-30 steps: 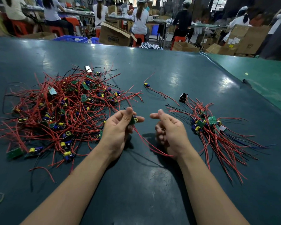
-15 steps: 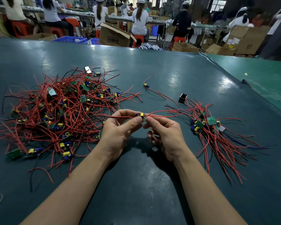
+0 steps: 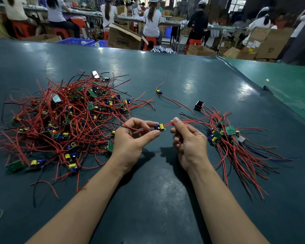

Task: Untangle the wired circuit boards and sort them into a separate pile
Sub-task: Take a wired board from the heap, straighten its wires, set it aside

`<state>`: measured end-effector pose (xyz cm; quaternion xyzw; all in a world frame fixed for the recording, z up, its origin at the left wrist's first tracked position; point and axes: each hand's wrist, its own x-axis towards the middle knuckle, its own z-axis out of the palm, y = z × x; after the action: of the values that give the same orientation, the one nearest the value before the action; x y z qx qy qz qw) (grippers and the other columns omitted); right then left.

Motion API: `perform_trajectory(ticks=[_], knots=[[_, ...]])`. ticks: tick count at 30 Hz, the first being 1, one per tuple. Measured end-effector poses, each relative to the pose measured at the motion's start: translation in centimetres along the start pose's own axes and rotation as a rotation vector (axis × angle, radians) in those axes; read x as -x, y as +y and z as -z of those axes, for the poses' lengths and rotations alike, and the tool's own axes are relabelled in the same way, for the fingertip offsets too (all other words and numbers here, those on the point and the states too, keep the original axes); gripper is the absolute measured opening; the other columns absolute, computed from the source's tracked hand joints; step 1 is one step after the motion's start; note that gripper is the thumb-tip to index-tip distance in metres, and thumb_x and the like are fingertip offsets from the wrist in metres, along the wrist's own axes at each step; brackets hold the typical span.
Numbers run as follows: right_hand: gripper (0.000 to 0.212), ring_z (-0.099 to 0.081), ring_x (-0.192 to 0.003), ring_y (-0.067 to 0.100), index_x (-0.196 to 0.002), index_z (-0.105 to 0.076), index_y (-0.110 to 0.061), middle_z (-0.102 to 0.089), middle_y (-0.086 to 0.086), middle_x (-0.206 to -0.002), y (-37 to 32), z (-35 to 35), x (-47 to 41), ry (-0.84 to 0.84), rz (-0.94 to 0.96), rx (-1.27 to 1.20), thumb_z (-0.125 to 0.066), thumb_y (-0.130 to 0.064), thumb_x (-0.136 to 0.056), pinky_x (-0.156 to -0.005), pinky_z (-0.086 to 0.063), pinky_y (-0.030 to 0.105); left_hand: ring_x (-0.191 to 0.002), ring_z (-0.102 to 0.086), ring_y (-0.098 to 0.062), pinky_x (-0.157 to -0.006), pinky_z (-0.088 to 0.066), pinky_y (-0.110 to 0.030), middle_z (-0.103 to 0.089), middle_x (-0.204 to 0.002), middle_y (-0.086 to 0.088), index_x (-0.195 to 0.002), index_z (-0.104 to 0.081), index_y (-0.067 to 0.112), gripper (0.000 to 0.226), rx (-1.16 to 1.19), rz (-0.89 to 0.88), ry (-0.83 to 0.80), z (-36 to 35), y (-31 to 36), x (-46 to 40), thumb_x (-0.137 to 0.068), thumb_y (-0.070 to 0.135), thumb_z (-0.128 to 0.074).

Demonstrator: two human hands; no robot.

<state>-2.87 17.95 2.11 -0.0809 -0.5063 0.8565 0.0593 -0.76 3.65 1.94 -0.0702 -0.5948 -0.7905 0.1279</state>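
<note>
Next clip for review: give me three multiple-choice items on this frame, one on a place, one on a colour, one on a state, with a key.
1. Where does the small sorted pile of wired circuit boards lie?
A. beside the right hand
B. beside the left hand
C. in a cardboard box

2. What colour are most of the wires in the big tangled heap?
A. white
B. red
C. green

3. What is the left hand doing?
A. lying flat on the dark green table top
B. hanging idle
C. pinching the small board with yellow and blue parts

Key: 1 A, the neat pile lies just beyond the right hand. 2 B, red strands dominate, with a few black ones. 3 C, thumb and forefinger pinch the board above the dark green table top, while the right hand pinches its red wires.
</note>
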Motion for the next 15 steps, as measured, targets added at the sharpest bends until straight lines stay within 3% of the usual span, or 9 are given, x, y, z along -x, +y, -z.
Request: perform_trajectory(ticks=[6,9,12,15], knots=[[0.022,-0.042,-0.038,0.004,-0.072,-0.067,-0.01,-0.059,-0.001,-0.054,-0.8,1.2,-1.0,0.231,0.011,-0.221,-0.064,-0.018,-0.093,-0.036,-0.029,0.015,-0.084,-0.073,-0.021,-0.079,-0.056,-0.027,-0.076,-0.09,-0.008,-0.076,-0.048,0.008,0.033,0.051,-0.046,0.033,0.3,0.2,-0.2,-0.075,-0.019,-0.068],[0.037,-0.044,-0.038,0.007,-0.081,-0.066,-0.008,-0.055,0.001,-0.062,-1.0,1.6,-1.1,0.251,-0.016,-0.314,-0.045,-0.031,-0.102,-0.039,-0.03,0.015,-0.085,-0.073,-0.021,-0.079,-0.056,-0.026,-0.076,-0.092,-0.008,-0.077,-0.049,0.008,0.032,0.038,-0.078,0.022,0.1,0.1,-0.1,-0.076,-0.017,-0.069],[0.058,-0.051,-0.045,0.012,-0.099,-0.064,-0.011,-0.062,0.004,-0.07,-1.3,1.5,-0.6,0.085,-0.096,-0.274,-0.037,-0.062,-0.096,-0.042,-0.035,0.017,-0.083,-0.072,-0.019,-0.078,-0.055,-0.025,-0.076,-0.091,-0.007,-0.08,-0.052,0.007,0.027,0.088,-0.106,0.064,0.0,0.1,-0.3,-0.075,-0.012,-0.07],[0.099,-0.06,-0.054,0.013,-0.121,-0.057,-0.012,-0.067,0.006,-0.087,-0.7,0.0,0.8,-0.269,-0.194,-0.067,-0.054,-0.086,-0.055,-0.042,-0.041,0.019,-0.077,-0.07,-0.017,-0.076,-0.057,-0.027,-0.075,-0.083,-0.005,-0.088,-0.057,0.007,0.024,0.274,-0.082,0.158,0.3,0.5,-0.7,-0.07,0.001,-0.072]])
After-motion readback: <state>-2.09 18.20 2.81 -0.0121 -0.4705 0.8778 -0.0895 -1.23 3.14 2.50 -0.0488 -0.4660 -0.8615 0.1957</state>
